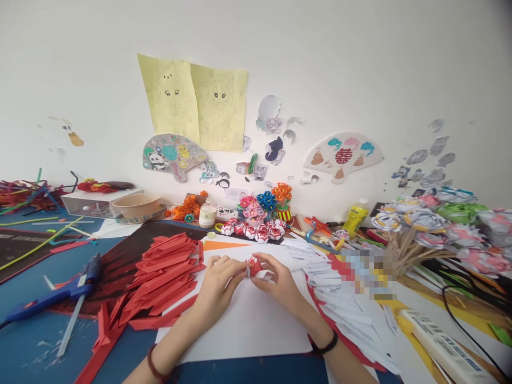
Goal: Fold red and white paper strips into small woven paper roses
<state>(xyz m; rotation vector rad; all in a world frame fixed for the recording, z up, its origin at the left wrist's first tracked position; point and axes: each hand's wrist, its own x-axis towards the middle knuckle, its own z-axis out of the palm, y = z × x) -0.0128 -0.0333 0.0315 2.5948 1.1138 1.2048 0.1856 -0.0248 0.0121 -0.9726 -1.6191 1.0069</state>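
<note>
A small red and white folded paper flower is held up between my two hands, above a white sheet of paper. My left hand pinches its left side, with a bit of white paper at the fingertips. On the right, the fingers of my right hand curve around the flower and grip it. Left of my hands lies a heap of folded red paper strips. Folded white paper strips are spread on the right. Several similar red and white paper flowers sit just beyond the sheet.
A blue glue gun rests at the left. Behind are a round beige bowl, a white jar and a yellow bottle. Paper flowers on sticks and a white power strip occupy the right side.
</note>
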